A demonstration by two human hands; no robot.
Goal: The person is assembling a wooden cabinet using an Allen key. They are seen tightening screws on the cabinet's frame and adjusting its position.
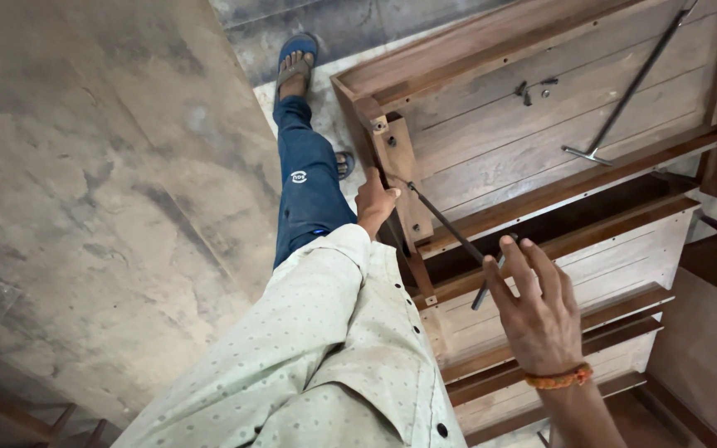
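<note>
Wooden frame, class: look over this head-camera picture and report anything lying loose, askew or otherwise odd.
A few small dark screws lie loose on the wooden frame, beside a long T-handled metal rod resting diagonally across the planks. Otherwise nothing stands out: the right hand grips a second rod, the left hand steadies the frame's corner.

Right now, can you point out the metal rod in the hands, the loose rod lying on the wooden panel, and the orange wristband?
Metal rod (446, 226), head view, middle of its shaft.
Loose rod (634, 83), head view, mid-length on the wooden panel (491, 141).
Orange wristband (559, 379), head view, on the right wrist.
</note>
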